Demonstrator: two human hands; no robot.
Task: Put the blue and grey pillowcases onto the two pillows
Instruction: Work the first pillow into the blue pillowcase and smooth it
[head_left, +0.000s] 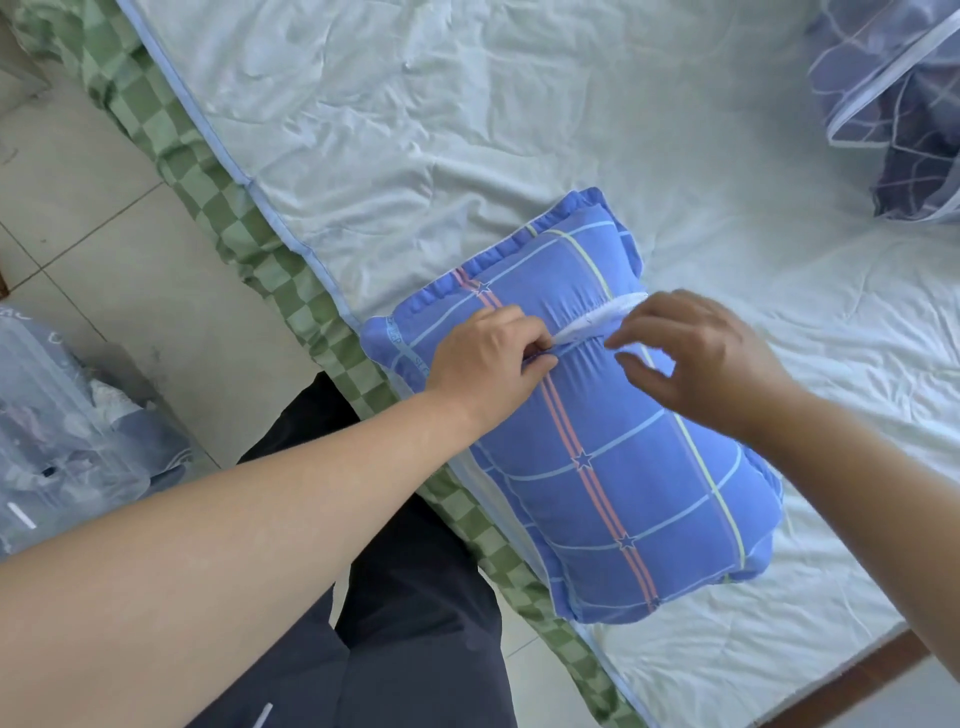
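Left hand (488, 358) pinches the plump blue checked pillowcase (587, 447) at its puckered opening; right hand (696, 358) hovers, fingers spread.

Left hand (488, 358) pinches the blue pillowcase (582, 415) opening; right hand (696, 358) hovers spread.

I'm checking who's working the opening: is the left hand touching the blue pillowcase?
Touching. The head view shows the left hand pinching the blue pillowcase fabric at the slit where the white pillow shows; no gap is visible.
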